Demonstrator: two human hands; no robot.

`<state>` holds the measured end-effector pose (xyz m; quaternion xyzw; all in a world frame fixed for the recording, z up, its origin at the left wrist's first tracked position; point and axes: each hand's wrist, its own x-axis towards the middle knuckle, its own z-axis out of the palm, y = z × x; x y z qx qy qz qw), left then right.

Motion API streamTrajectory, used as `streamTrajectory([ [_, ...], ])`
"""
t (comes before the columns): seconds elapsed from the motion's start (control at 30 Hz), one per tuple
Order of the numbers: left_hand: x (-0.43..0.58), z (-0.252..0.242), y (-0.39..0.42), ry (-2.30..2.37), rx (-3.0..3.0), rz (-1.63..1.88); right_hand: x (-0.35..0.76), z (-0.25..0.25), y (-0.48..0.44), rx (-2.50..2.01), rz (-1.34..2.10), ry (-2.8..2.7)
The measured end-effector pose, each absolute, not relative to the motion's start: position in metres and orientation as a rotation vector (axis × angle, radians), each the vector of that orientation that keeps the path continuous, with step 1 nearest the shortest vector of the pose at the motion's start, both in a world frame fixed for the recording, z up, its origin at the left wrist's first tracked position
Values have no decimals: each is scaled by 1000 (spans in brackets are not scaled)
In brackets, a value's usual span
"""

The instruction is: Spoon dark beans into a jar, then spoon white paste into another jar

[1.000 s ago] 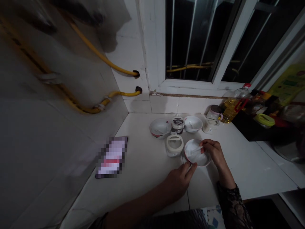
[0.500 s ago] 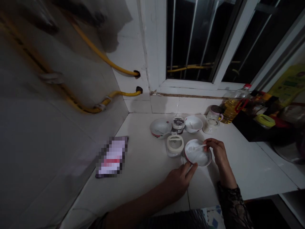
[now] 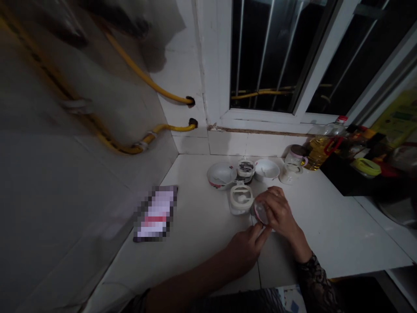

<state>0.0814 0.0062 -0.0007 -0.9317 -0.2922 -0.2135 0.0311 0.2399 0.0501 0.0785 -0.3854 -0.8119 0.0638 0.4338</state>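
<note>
A small white bowl (image 3: 260, 212) with a reddish rim stands on the counter, mostly covered by my hands. The fingers of my left hand (image 3: 248, 244) grip its near edge. Above the bowl, my right hand (image 3: 276, 211) is closed in a pinch on a white spoon (image 3: 243, 198), whose bowl end shows over the square jar; most of the handle is hidden. That clear jar (image 3: 240, 211) with a white rim sits just left of the bowl. Behind it are a wider bowl (image 3: 221, 176), a jar with dark contents (image 3: 245, 170) and another white bowl (image 3: 267, 169).
A lidded glass jar (image 3: 293, 165) and an oil bottle (image 3: 321, 145) stand at the back right, beside a black box (image 3: 342, 174) of condiments. On the left lies a blurred-out flat object (image 3: 156, 213). Yellow pipes (image 3: 124, 150) run along the left wall.
My right hand has moved left across the bowl, carrying the spoon from inside the bowl to the square jar. My left hand stays on the bowl's edge. The view has shifted slightly.
</note>
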Motion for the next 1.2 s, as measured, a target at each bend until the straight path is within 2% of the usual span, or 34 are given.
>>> streamTrajectory([
  [0.13,81,2,6,-905,-2916,-565,247,78,50,-842,-3,-2047],
  [0.3,79,3,6,-906,-2950,-531,278,76,49,-1040,-36,-1732],
  [0.5,80,-1,6,-904,-2910,-594,290,72,54,-1208,-196,-1984],
  [0.63,80,0,6,-908,-2894,-595,281,72,54,-1197,2,-2165],
  [0.97,80,2,6,-910,-2932,-501,277,75,50,-1307,345,-2041],
  [1.2,80,0,6,-922,-2920,-492,272,79,50,-1437,603,-1647],
])
